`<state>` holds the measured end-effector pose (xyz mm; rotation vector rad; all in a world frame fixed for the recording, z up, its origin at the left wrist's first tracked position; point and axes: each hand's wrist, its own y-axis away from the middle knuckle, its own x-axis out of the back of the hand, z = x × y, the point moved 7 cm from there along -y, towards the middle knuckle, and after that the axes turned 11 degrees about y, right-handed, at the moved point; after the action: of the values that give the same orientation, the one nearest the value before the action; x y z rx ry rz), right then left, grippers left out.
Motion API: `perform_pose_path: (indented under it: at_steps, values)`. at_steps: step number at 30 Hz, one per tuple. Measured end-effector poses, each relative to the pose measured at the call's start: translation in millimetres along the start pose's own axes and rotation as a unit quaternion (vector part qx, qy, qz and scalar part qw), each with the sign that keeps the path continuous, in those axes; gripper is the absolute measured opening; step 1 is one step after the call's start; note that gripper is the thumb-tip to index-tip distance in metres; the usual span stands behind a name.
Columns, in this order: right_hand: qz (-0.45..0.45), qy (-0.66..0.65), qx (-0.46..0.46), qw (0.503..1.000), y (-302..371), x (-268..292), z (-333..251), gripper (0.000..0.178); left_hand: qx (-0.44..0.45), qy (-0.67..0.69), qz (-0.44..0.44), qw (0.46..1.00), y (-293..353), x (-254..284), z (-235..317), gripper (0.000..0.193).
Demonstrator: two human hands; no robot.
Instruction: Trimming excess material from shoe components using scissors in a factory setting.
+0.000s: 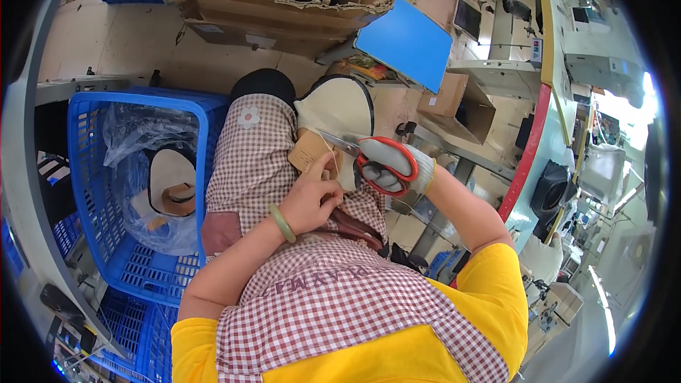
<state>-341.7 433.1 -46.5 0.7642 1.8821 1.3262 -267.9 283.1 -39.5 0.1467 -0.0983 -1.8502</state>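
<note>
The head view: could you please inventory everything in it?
Boxes: at least two, brown, upper half
Panel: one, blue, upper centre
Crates: at least two, blue, left
Plastic bag: one, clear, in crate
Cream pieces: at least two, black-edged, centre and crate
Patch: one, tan, centre
Scissors: one, red-handled, centre
Background equipment: several, mixed, right, partly unclear
Bracelet: one, green, below centre
Apron: one, brown-checked, worn
Shirt: one, yellow, worn
Left hand: one, bare, centre
Right hand: one, grey-white glove, holding scissors

Only clear lettering point(325, 280) here is a row of dark capitals across the chest of the checked apron point(305, 326). There's some print on the tan piece point(306, 154) too, but it's way too tiny to read. Same with the pale labels point(260, 42) on the big cardboard box point(298, 27).
</note>
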Motion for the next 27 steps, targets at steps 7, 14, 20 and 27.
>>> perform_pose_path:
  at_steps: [7,14,20,27]
  values:
    - [-0.023,0.042,-0.025,0.999,-7.3,-6.3,-13.7,0.034,-0.065,-0.061,-0.01,0.996,4.8,-6.2,7.3,0.008]
    - [-0.039,0.07,0.05,0.996,-5.8,-17.2,-3.1,0.031,0.038,0.065,0.102,0.992,7.3,14.1,-0.3,0.009]
    - [-0.036,-0.168,0.102,0.98,-11.3,-20.3,41.7,0.043,0.102,0.061,0.285,0.951,-21.7,56.9,-43.6,0.03]
    - [-0.054,-0.251,0.225,0.94,17.7,-38.3,72.8,0.047,0.019,-0.171,0.213,0.962,-44.2,30.8,-6.0,0.036]
